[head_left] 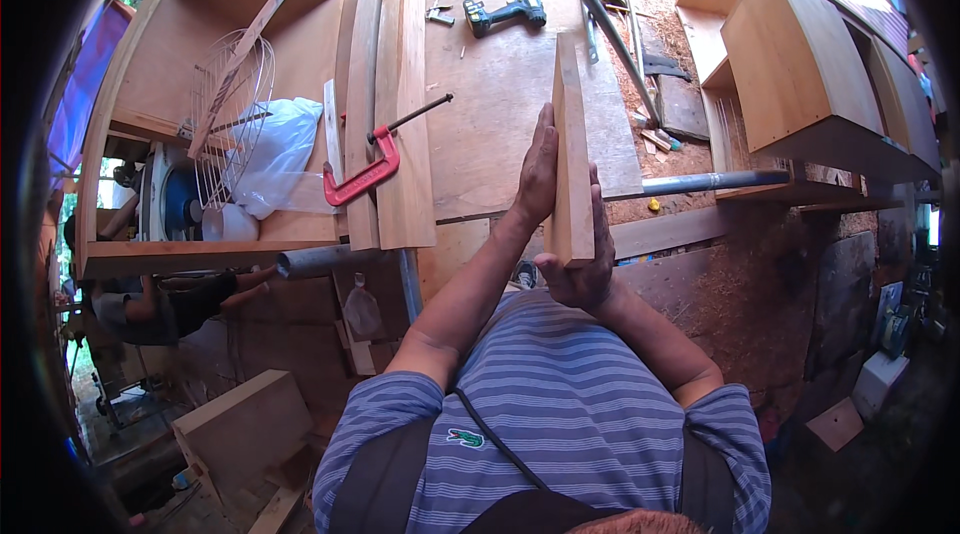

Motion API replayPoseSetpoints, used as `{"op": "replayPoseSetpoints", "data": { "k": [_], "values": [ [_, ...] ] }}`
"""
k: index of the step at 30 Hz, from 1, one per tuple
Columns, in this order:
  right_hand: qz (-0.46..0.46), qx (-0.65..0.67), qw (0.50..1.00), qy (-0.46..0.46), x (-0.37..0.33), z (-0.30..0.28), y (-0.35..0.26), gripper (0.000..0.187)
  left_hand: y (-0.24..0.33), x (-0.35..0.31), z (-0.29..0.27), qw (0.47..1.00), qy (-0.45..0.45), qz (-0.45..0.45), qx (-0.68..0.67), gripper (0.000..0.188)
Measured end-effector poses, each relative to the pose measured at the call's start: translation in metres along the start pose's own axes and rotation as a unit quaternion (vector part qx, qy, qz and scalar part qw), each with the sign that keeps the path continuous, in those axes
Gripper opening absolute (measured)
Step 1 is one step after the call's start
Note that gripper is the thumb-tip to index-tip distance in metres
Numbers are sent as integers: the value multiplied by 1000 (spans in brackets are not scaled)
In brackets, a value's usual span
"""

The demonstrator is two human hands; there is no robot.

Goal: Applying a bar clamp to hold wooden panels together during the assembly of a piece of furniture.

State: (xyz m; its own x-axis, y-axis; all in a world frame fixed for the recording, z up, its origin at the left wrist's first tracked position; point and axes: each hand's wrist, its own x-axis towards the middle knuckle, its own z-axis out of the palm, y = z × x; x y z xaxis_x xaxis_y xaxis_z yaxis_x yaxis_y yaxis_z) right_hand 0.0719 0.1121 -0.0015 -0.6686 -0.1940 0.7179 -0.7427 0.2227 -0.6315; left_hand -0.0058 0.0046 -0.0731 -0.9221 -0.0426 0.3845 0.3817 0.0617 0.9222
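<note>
Between my two hands a short, thick wooden board (570,149) is held up on edge above the near side of the worktable. My left hand (539,172) presses along its left face with the fingers stretched forward. Against the right face and the near end lies my right hand (588,279), its thumb low at the near end and its fingers partly hidden behind the wood. Left of the board, a red C-clamp (365,174) with a black screw sits on long wooden planks (405,134). Farther off, a cordless drill (507,6) lies on the plywood top (480,84).
At the left stands an open wooden cabinet (215,248) with a wire rack, a plastic bag and a white bowl inside. Cabinet boxes (800,64) rise at the right. Metal pipes (715,182) edge the table. Another person (150,309) is at the far left.
</note>
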Motion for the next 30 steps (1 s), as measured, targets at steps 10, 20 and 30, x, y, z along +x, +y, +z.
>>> {"op": "replayPoseSetpoints", "data": {
  "k": [10, 20, 30],
  "values": [
    [3, -14, 1000, 2, -2, -2, 1, 84, -18, -32, 3, 977, -72, -181, -93, 69],
    [27, -11, 999, -20, 15, 11, 2, 81, -27, -45, 0, 902, -31, -288, -321, 62],
    [66, -20, 998, 14, 54, 16, 19, 73, -37, -73, -20, 967, -145, -205, -50, 63]
  ]
}}
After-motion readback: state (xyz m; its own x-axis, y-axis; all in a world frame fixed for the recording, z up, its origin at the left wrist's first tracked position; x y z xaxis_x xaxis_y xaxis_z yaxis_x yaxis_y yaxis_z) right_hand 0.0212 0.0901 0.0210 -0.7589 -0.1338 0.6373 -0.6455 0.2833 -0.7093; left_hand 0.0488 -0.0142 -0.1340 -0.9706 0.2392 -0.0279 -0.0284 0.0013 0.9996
